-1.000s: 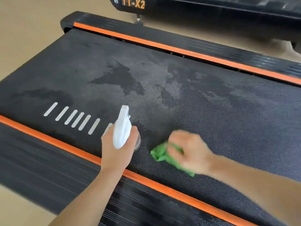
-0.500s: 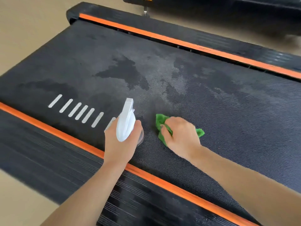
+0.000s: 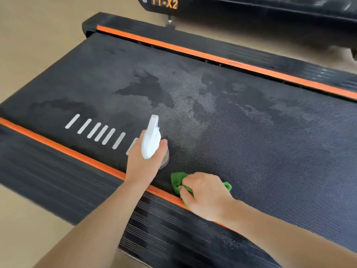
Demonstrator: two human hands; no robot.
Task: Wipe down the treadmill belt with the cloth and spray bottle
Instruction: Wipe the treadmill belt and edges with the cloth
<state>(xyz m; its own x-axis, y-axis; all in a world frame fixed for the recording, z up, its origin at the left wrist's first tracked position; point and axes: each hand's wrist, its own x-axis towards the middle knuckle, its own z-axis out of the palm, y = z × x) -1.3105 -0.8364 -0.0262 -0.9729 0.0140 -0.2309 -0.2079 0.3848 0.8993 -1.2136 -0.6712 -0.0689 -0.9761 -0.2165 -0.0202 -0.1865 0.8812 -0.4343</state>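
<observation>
The left hand [image 3: 144,165] is curled round a white spray bottle [image 3: 151,139], thumb on one side and fingers wrapped on the other, with the white trigger head rising above the knuckles and the nozzle aimed away from the person across the treadmill belt [image 3: 251,136]. A little of the clear bottle body shows just under the thumb, close over the belt; whether it touches the surface cannot be told. Just beside that hand, nearer the person and toward the right, the right hand [image 3: 204,192] bears down on a crumpled green cloth [image 3: 178,181], its fingers bent over the fabric and gripping it so that only green edges poke out on either side of the hand. The cloth lies on the belt right at the near orange side strip [image 3: 81,153], which runs under both wrists. Beyond the left hand's knuckles the dark woven belt carries darker wet patches [image 3: 148,89] and paler speckled areas. Out past the left hand's outer side a row of slanted white stripes [image 3: 96,130] is printed on the belt. Far beyond both hands runs the opposite orange strip [image 3: 212,57], and behind it a black housing with orange TT-X2 lettering [image 3: 165,3].
</observation>
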